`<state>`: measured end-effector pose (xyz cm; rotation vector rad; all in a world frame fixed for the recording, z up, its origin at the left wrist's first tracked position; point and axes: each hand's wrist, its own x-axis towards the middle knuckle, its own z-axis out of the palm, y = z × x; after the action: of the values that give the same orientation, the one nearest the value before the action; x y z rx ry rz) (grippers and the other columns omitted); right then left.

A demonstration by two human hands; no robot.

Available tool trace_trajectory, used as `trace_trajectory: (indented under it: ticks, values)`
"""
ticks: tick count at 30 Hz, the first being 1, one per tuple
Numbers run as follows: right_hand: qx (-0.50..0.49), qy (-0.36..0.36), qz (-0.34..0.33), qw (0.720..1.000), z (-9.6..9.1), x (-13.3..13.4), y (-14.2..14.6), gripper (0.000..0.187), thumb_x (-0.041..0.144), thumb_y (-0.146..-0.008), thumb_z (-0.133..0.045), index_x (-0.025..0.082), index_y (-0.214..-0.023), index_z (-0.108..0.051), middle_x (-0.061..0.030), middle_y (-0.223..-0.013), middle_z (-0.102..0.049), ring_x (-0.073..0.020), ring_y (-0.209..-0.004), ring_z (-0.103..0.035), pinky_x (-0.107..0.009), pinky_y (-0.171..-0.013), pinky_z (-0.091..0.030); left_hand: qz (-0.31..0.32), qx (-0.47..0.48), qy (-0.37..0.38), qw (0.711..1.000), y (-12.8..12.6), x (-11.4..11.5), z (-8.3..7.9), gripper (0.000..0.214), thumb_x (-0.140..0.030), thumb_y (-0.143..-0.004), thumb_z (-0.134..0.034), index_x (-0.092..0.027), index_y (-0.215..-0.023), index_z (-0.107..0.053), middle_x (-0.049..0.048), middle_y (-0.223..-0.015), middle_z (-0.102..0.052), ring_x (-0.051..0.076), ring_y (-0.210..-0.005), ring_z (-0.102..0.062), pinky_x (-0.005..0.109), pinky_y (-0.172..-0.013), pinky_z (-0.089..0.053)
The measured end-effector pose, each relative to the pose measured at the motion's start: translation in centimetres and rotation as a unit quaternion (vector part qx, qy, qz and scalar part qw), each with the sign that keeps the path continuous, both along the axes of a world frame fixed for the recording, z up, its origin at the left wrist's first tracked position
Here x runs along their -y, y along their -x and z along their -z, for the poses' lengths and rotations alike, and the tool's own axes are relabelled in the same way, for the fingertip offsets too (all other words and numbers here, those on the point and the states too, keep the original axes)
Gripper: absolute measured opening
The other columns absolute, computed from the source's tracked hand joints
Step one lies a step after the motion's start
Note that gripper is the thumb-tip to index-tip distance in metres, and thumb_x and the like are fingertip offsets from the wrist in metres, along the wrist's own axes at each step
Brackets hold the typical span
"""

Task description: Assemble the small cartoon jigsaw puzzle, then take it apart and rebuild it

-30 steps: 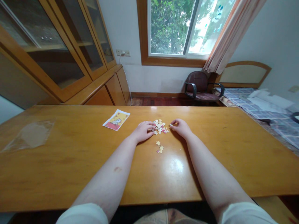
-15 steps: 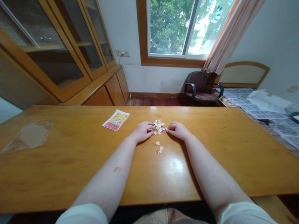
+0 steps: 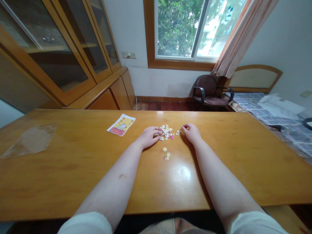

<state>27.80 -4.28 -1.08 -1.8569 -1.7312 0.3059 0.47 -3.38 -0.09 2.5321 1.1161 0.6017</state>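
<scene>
A loose heap of small cream and pink jigsaw pieces lies on the wooden table. My left hand rests palm down with its fingertips against the heap's left side. My right hand sits to the right, fingers bunched, close to a lone jigsaw piece. Whether those fingers hold anything is hidden. A smaller group of jigsaw pieces lies nearer me, below the heap. Left of my left hand lies a picture card with a red and yellow print.
A clear plastic bag lies flat at the table's left. Beyond the far edge stand a glass-fronted wooden cabinet and a dark armchair. A bed with a checked cover and white papers is at the right.
My right hand has drawn back from the heap, up and to the right, and a lone piece now shows beside its fingers. My left hand and the pieces stay about the same.
</scene>
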Motion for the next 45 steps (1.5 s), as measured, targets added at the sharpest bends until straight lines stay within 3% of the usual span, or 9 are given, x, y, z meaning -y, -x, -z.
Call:
trace_trajectory:
  ticks: [5, 10, 14, 19, 22, 26, 33, 40, 45]
  values:
    - [0.031, -0.005, -0.091, 0.995, -0.1, 0.2, 0.4, 0.016, 0.035, -0.077, -0.066, 0.021, -0.075, -0.072, -0.0044, -0.086, -0.069, -0.0183, -0.085, -0.059, -0.029, -0.078, -0.04, -0.006, 0.004, -0.001, 1.0, 0.0, 0.0, 0.0, 0.022, -0.033, -0.084, -0.054, -0.025, -0.097, -0.071, 0.0047, -0.119, -0.063, 0.023, -0.113, -0.055, 0.042, -0.102, -0.041]
    - [0.062, 0.015, -0.043, 0.997, 0.0, -0.1, 0.4, 0.013, 0.035, -0.076, -0.067, 0.023, -0.076, -0.073, -0.0045, -0.086, -0.07, -0.021, -0.089, -0.059, -0.031, -0.077, -0.039, -0.007, 0.009, 0.002, 1.0, 0.0, 0.0, 0.1, 0.022, -0.032, -0.085, -0.054, -0.025, -0.096, -0.071, 0.0051, -0.119, -0.063, 0.023, -0.113, -0.055, 0.042, -0.102, -0.041]
    - [0.046, -0.026, -0.029, 0.998, 0.0, -0.1, 0.6, 0.014, 0.033, -0.08, -0.064, 0.022, -0.08, -0.073, -0.0059, -0.09, -0.07, -0.0199, -0.088, -0.059, -0.031, -0.078, -0.04, -0.008, 0.013, 0.0, 1.0, 0.1, -0.1, 0.3, 0.022, -0.032, -0.085, -0.054, -0.025, -0.096, -0.071, 0.0048, -0.118, -0.063, 0.022, -0.112, -0.056, 0.041, -0.102, -0.042]
    - [0.02, -0.037, -0.217, 0.975, -0.3, 0.5, 1.7, 0.01, 0.03, -0.074, -0.072, 0.021, -0.072, -0.073, -0.003, -0.074, -0.068, -0.0161, -0.075, -0.058, -0.027, -0.074, -0.042, -0.001, 0.02, -0.014, 1.0, 0.1, -0.2, 0.5, 0.021, -0.032, -0.085, -0.053, -0.024, -0.094, -0.071, 0.0048, -0.118, -0.064, 0.022, -0.111, -0.056, 0.04, -0.101, -0.042]
    - [0.016, -0.021, -0.274, 0.961, -0.4, 0.8, 2.2, 0.016, 0.035, -0.073, -0.074, 0.02, -0.068, -0.073, -0.0021, -0.07, -0.066, -0.0146, -0.071, -0.057, -0.026, -0.072, -0.042, 0.001, 0.022, -0.017, 1.0, 0.2, -0.2, 0.5, 0.02, -0.03, -0.085, -0.054, -0.024, -0.094, -0.071, 0.0045, -0.117, -0.064, 0.021, -0.111, -0.057, 0.04, -0.101, -0.043]
    - [0.009, -0.011, -0.264, 0.964, -0.6, 1.0, 2.2, 0.024, 0.042, -0.071, -0.075, 0.019, -0.065, -0.07, -0.0019, -0.068, -0.065, -0.014, -0.068, -0.057, -0.025, -0.068, -0.042, 0.0, 0.024, -0.013, 1.0, 0.1, -0.1, 0.4, 0.019, -0.029, -0.084, -0.055, -0.024, -0.093, -0.071, 0.0043, -0.117, -0.064, 0.021, -0.112, -0.056, 0.04, -0.101, -0.042]
    - [0.017, 0.018, -0.279, 0.96, -1.1, 1.3, 2.5, 0.017, 0.037, -0.073, -0.073, 0.02, -0.072, -0.072, -0.0023, -0.073, -0.066, -0.0138, -0.069, -0.058, -0.025, -0.071, -0.043, 0.001, 0.033, -0.007, 0.999, 0.0, -0.1, 0.2, 0.019, -0.029, -0.084, -0.055, -0.024, -0.092, -0.071, 0.0043, -0.116, -0.065, 0.022, -0.112, -0.056, 0.041, -0.101, -0.042]
    - [-0.071, 0.085, -0.237, 0.965, -0.9, 1.6, 3.0, 0.01, 0.027, -0.071, -0.071, 0.018, -0.071, -0.066, 0.0034, -0.063, -0.06, -0.01, -0.058, -0.049, -0.021, -0.056, -0.036, 0.003, 0.034, -0.011, 0.999, 0.0, -0.1, 0.1, 0.019, -0.028, -0.084, -0.055, -0.024, -0.093, -0.071, 0.0048, -0.116, -0.065, 0.022, -0.112, -0.056, 0.041, -0.102, -0.042]
    - [-0.171, 0.101, -0.257, 0.946, -1.0, 1.9, 3.9, 0.018, 0.032, -0.073, -0.069, 0.016, -0.079, -0.071, 0.0009, -0.064, -0.064, -0.0106, -0.057, -0.051, -0.022, -0.057, -0.038, 0.038, 0.04, -0.02, 0.998, -0.1, 0.2, -0.1, 0.018, -0.03, -0.084, -0.057, -0.026, -0.095, -0.07, 0.0035, -0.117, -0.065, 0.021, -0.113, -0.056, 0.041, -0.102, -0.041]
